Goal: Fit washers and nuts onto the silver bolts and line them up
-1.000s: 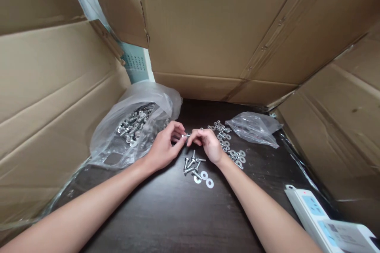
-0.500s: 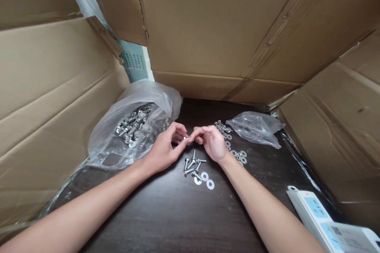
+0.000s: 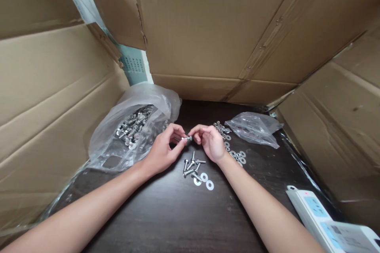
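Pinching bolt (image 3: 187, 138) between left hand (image 3: 162, 151) and right hand (image 3: 211, 143), above loose bolts (image 3: 192, 166)

Surface (image 3: 166, 213) walled by cardboard (image 3: 208, 27) on left, far and right edges. Big bag of bolts (image 3: 130, 130) at far-left corner. Small bag (image 3: 252, 128) toward far-right corner, loose washers (image 3: 233, 152) just left of it. Left hand (image 3: 163, 150) and right hand (image 3: 212, 144) meet mid-surface, single bolt (image 3: 187, 139) between them. Bolt cluster (image 3: 191, 166) just before hands, two washers (image 3: 207, 180) at its near side, seemingly touching. Power strip (image 3: 326, 225) at near-right corner.
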Tool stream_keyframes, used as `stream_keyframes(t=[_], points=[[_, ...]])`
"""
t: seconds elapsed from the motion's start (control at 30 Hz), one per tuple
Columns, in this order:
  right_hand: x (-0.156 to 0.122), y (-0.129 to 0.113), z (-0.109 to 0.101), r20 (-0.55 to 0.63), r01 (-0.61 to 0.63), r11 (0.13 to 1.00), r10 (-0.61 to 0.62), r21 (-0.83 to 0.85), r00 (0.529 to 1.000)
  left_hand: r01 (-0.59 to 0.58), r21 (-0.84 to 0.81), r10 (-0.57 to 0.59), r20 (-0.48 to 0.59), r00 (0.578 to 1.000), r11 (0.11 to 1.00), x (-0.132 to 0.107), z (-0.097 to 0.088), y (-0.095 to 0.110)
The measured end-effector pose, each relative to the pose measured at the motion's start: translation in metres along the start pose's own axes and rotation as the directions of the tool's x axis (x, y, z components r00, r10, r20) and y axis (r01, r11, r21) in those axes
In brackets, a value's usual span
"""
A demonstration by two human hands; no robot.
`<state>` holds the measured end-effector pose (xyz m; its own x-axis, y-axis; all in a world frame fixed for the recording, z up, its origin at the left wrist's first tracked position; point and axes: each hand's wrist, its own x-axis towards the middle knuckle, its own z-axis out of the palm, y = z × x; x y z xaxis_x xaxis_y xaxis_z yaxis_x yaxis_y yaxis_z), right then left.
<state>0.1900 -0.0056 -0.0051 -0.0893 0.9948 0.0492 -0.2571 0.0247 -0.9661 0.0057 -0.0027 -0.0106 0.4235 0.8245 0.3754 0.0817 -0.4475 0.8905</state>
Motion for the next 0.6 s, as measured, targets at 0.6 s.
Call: stream_keyframes(t=[0.6], points=[[-0.0019, 0.0048, -0.0013, 0.041, 0.064, 0.983, -0.058, -0.174, 0.998, 0.017, 0.066, -0.013, -0.061, 0.998, 0.998, 0.0021, -0.0005, 0.0049]])
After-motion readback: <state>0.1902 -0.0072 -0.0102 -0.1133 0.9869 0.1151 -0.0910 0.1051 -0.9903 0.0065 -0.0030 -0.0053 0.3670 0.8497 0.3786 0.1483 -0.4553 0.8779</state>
